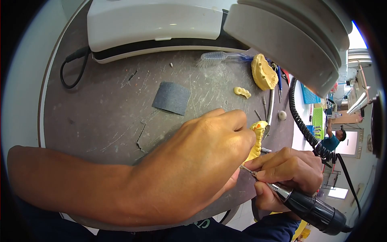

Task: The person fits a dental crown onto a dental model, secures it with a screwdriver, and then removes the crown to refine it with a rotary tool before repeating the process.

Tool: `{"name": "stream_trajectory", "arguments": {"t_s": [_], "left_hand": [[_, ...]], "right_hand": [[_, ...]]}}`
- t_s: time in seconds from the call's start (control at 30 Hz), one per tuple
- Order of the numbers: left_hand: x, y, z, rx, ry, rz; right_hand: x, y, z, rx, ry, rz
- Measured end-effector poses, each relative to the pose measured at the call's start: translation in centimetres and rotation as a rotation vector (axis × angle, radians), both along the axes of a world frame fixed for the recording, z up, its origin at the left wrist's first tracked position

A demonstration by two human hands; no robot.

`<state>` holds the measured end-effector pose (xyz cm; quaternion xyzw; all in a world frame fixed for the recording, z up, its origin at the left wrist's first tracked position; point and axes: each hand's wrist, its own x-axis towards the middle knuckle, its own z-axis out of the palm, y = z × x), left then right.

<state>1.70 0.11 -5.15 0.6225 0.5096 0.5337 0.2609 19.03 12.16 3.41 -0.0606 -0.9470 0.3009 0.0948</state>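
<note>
My left hand (213, 149) is closed, its curled fingers against a yellow dental cast (256, 141) with a row of teeth and a small orange spot near its top end. The hand hides part of the cast and most of its own fingertips. In my right hand (292, 169) is a black and silver rotary handpiece (312, 207), gripped like a pen. Its thin bur (247, 170) points up and left, the tip right at the cast's lower end and close to my left thumb.
A grey sandpaper piece (172, 98) lies on the worn bench (100, 117). Behind are a toothbrush (221, 56), a larger cast (264, 72) and a small tooth-coloured bridge piece (242, 92). A coiled cord (300, 121) hangs at right; a person (332, 139) is beyond.
</note>
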Motion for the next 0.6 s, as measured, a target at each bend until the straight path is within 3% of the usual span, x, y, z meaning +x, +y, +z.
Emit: {"name": "stream_trajectory", "arguments": {"t_s": [0.17,0.6], "left_hand": [[0.0,0.0,-0.1,0.004,-0.004,0.001],[-0.2,0.3,0.0,0.001,-0.007,-0.009]], "right_hand": [[-0.2,-0.7,-1.1,0.066,0.099,-0.098],[-0.4,-0.3,-1.1,0.165,0.101,-0.048]]}}
